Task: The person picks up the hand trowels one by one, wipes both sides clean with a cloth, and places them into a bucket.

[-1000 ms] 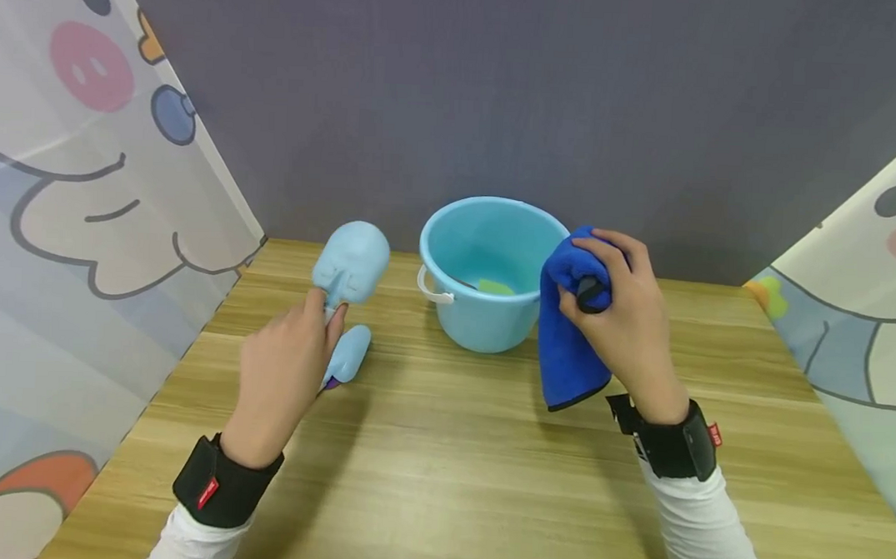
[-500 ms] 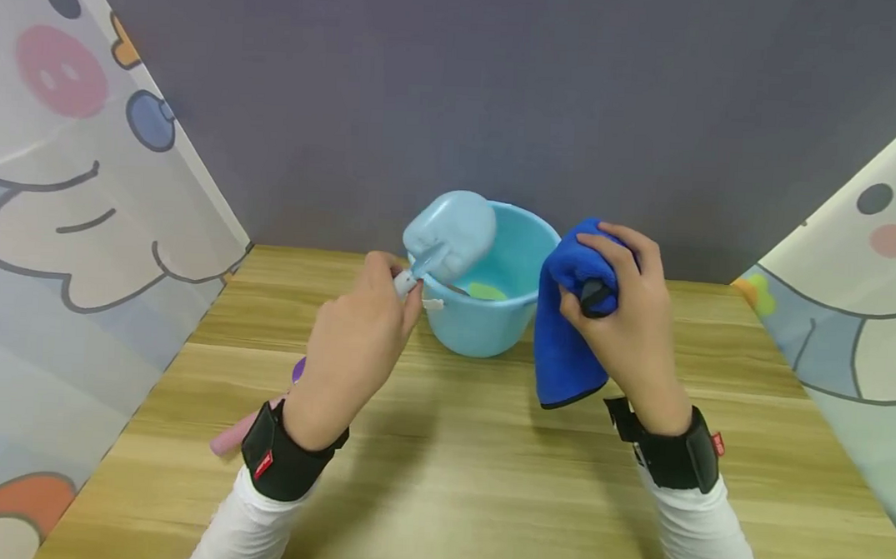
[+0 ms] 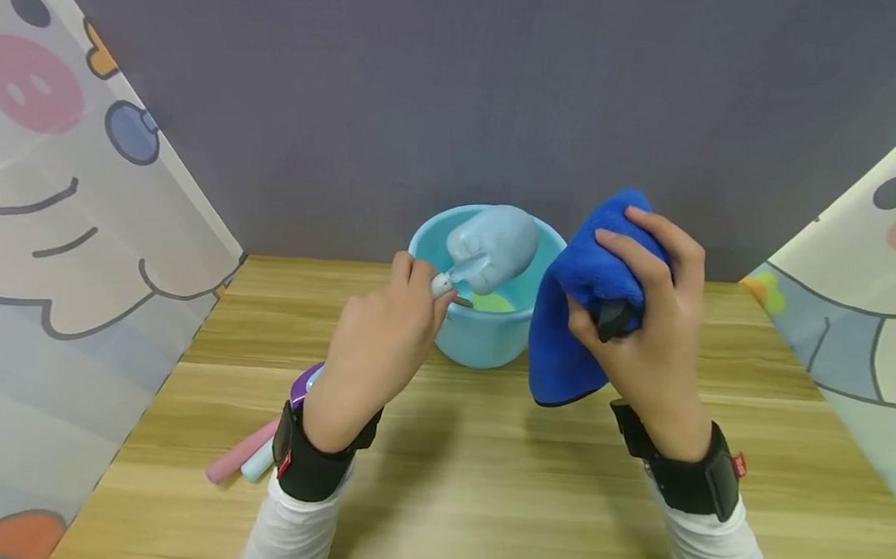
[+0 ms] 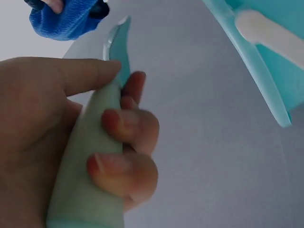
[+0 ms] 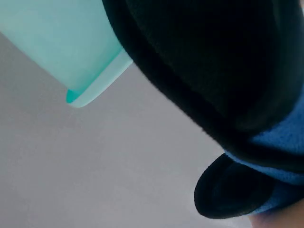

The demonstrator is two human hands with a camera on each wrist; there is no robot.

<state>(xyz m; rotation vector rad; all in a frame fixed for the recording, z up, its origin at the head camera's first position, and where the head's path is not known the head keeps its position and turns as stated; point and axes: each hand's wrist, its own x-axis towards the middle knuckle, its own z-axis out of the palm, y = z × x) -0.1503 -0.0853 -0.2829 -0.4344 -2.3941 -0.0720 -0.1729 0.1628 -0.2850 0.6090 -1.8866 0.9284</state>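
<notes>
In the head view my left hand (image 3: 378, 335) grips the pale handle of a light blue toy shovel (image 3: 498, 240), and its broad blade hangs over the mouth of a light blue bucket (image 3: 482, 348). The left wrist view shows fingers and thumb wrapped round that handle (image 4: 88, 156). To the right of the bucket, my right hand (image 3: 659, 339) holds a bunched blue towel (image 3: 568, 351) with black edging, raised in front of the bucket's right rim. In the right wrist view the towel's dark edge (image 5: 166, 90) covers much of the picture.
A yellow-green piece (image 3: 492, 303) and a brown stick (image 3: 462, 301) show inside the bucket. Left of my left wrist, a pink handle (image 3: 241, 454), a light blue handle (image 3: 258, 461) and a purple part (image 3: 301, 383) lie on the wooden table (image 3: 438, 512). A grey wall (image 3: 456, 88) rises behind.
My left hand has carried the shovel rightward from beside the bucket to over its opening, uncovering the handles on the table. My right hand has lifted the towel slightly and moved a little right.
</notes>
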